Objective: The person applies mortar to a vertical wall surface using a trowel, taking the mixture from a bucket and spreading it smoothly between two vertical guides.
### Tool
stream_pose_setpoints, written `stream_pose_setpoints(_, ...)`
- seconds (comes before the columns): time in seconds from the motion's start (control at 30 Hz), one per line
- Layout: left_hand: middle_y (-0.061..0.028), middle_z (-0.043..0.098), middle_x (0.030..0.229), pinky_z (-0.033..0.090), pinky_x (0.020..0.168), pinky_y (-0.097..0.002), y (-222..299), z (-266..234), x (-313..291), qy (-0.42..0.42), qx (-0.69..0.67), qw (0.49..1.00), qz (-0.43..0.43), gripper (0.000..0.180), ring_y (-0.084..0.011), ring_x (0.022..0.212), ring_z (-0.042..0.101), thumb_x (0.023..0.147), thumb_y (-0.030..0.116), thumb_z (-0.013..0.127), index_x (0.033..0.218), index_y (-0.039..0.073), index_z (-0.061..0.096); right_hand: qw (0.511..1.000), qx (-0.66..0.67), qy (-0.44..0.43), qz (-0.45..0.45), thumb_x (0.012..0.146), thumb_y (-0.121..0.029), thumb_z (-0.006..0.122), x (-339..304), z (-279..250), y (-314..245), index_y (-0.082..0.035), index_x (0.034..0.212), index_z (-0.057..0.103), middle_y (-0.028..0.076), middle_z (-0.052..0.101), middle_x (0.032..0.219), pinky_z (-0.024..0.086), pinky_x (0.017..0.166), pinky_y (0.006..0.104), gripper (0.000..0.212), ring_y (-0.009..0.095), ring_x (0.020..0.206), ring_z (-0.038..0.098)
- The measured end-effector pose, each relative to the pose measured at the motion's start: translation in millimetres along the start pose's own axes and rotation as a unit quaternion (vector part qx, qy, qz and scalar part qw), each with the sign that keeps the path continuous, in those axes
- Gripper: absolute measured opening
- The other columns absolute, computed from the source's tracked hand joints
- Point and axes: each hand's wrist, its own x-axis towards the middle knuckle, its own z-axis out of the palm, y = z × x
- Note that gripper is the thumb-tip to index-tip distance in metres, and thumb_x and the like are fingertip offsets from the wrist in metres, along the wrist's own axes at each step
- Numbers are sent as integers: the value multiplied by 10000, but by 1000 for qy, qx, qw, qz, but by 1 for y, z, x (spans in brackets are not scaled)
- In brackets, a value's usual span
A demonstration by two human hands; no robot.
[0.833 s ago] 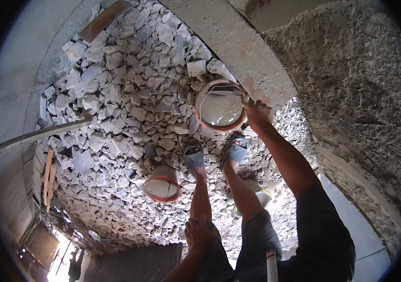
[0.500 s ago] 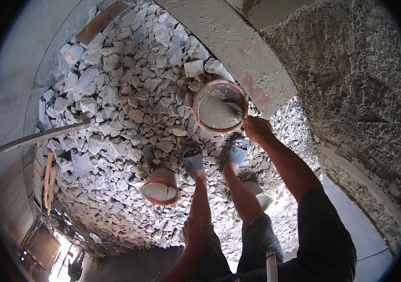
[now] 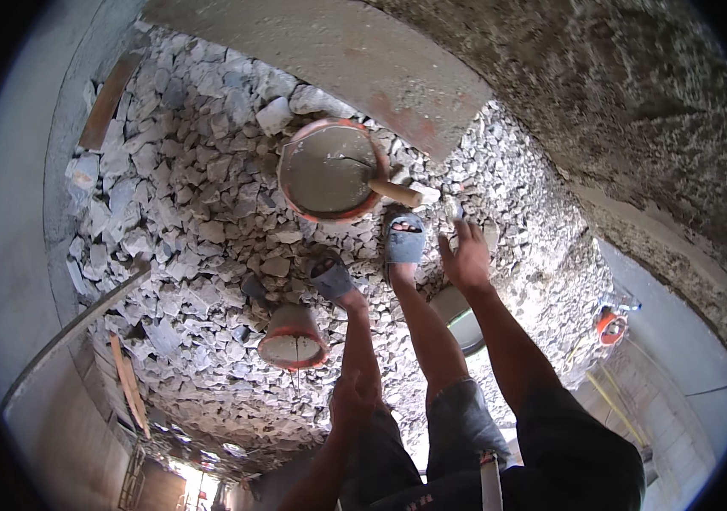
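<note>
A bucket (image 3: pixel 285 192) with an orange-red rim stands among the stones in front of my feet, full of wet grey mortar. A trowel with a wooden handle (image 3: pixel 396 192) rests across its right rim, its blade mostly sunk in the mortar. My right hand (image 3: pixel 468 258) is empty, fingers apart, above the rubble beside my right sandal (image 3: pixel 404 239). It is nearest to a pale rounded thing (image 3: pixel 490 232) that I cannot make out, partly behind its fingers. My left hand (image 3: pixel 355 402) lies on my left knee, open, its fingers dim and partly hidden.
Loose broken stone (image 3: pixel 202 230) covers the ground. A second orange-rimmed bucket (image 3: pixel 293 328) lies tilted left of my legs; another container (image 3: pixel 459 317) is behind my right leg. A concrete slab (image 3: pixel 355 60) and rough wall (image 3: pixel 636 111) bound the far right. A bar (image 3: pixel 78 328) juts in at left.
My right hand has let go of the trowel at the bucket's rim and moved back toward me, opening. The view has shifted, and my left hand stays on my knee.
</note>
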Motion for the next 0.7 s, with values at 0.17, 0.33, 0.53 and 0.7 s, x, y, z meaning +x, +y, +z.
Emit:
stream_pose_setpoints(0.17,-247,682,1172,538,963,-491,13,-19,13,20,39,997,58,598,-417,1120,668,937,401,718,1377,16,588,957,-167,-198,132,758,-680,818,-223,-1,141,26,1322,594,317,646,1251,505,1032,525,931,469,1211,614)
stream_pose_setpoints(0.33,-279,687,1203,536,998,-484,-3,-32,12,11,58,997,49,567,-421,1151,669,925,373,729,1301,-38,627,809,-41,-556,186,736,-768,763,-332,14,178,-28,1413,593,230,671,1340,501,1079,467,1018,374,1270,638)
stream_pose_setpoints(0.53,-257,670,1215,511,1012,-501,-12,-52,0,40,91,988,118,597,-425,1159,647,911,378,742,1327,-28,605,862,32,-454,222,816,-624,789,-436,93,230,-32,1247,679,204,754,1088,546,963,483,741,355,1094,710)
stream_pose_setpoints(0.7,-322,591,1281,492,1011,-567,-24,-68,-39,68,266,927,257,715,-498,1162,593,854,372,781,1414,0,541,934,36,-37,353,825,-420,822,-371,52,227,7,1270,627,266,696,1108,543,927,508,647,438,1017,669)
